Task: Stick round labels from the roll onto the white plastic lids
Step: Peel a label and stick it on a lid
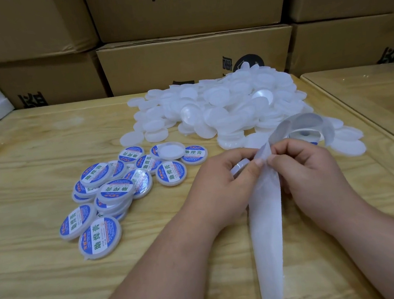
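— What do the hands hold?
— The left hand (228,170) curls round a white lid (240,165) and pinches the label strip (266,205); the right hand (304,163) pinches the same strip.
— And the lids?
— Plain lids (222,104) piled far right on the desk (45,279), labelled lids (112,192) left, the roll (304,133) just beyond the right hand

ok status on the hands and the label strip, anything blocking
Left hand holds a blank lid and pinches the label strip; right hand pinches it too. Nothing in the way.
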The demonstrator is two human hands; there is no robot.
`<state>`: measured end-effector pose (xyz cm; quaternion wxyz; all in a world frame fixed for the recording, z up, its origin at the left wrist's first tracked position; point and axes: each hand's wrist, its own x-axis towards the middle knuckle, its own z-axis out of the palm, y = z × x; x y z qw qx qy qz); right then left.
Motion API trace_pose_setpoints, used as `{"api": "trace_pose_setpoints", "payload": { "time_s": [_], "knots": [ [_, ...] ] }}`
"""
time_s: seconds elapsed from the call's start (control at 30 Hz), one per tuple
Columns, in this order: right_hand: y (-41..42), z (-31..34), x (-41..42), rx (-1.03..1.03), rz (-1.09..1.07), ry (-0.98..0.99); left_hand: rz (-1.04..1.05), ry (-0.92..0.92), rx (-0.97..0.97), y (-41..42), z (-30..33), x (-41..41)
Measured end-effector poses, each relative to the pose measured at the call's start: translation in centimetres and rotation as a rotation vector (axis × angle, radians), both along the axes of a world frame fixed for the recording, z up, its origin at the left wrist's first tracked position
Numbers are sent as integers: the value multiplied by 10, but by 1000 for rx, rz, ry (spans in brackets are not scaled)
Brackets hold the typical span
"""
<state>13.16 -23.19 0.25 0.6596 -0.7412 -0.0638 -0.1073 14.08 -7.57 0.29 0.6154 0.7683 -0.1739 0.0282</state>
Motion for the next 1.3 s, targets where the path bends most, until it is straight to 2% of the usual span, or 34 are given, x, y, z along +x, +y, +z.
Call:
{"api": "trace_pose_setpoints", "payload": {
  "time_s": [0.27,0.4,0.53,0.7,0.83,1.17,1.3],
  "knots": [
    [0,-2,1,-71,-63,9,283,121,-305,3,5,6],
    [-2,-4,2,-56,-96,2,359,166,-372,7,7,7],
    [-1,-5,4,-7,-133,-116,313,183,-339,7,7,5],
    [5,-8,2,-92,-92,-244,220,181,-278,3,8,2],
    [6,-7,2,-136,-104,-255,195,174,-243,3,9,1],
    [7,-4,-1,-61,-92,-300,141,168,-225,3,7,2],
    [8,-2,-3,-137,-128,-316,132,174,-215,3,6,2]
  ]
}}
